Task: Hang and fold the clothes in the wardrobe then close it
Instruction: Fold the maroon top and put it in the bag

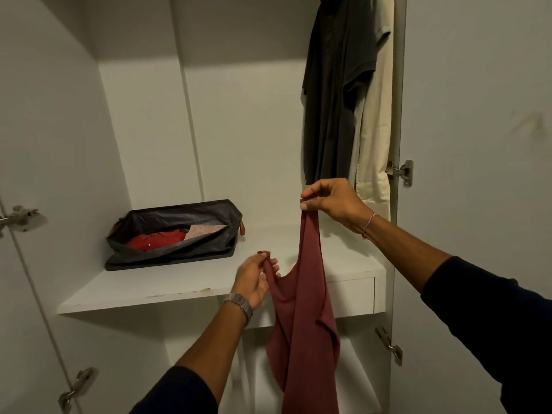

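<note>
Before the open wardrobe (143, 130) I hold a maroon tank top (301, 309) by its two straps, hanging in front of the white shelf (185, 282). My right hand (331, 201) has its grip pinching one strap high; my left hand (254, 279), lower, pinches the other. On the shelf sits an open dark bag (176, 234) with a red garment (158, 240) inside. At upper right hang a dark shirt (334, 85) and a cream garment (376, 130).
</note>
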